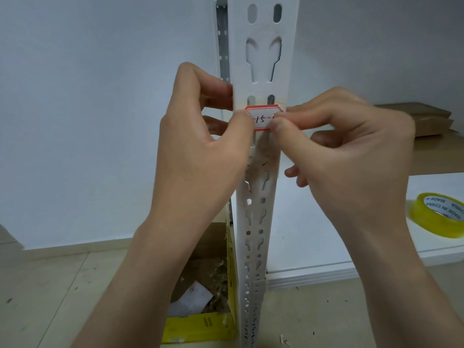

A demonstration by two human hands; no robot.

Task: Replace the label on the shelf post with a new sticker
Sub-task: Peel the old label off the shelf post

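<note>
Both forearms came up from the bottom edge, framing the shelf post (261, 71). Left hand (200, 146) had its thumb on the left end of the red-bordered sticker (262, 118), fingers wrapped behind the post, probably as a brace. Right hand (346, 146) pinched the sticker's right end, thumb against forefinger. Sticker sat across the post's front face, just above a scuffed patch of residue (263, 162), which I judged was the old label's spot. Tape roll (438, 214) lay on the white shelf (313, 234), well apart; scrap box (200, 297) below, likely for peelings.
</note>
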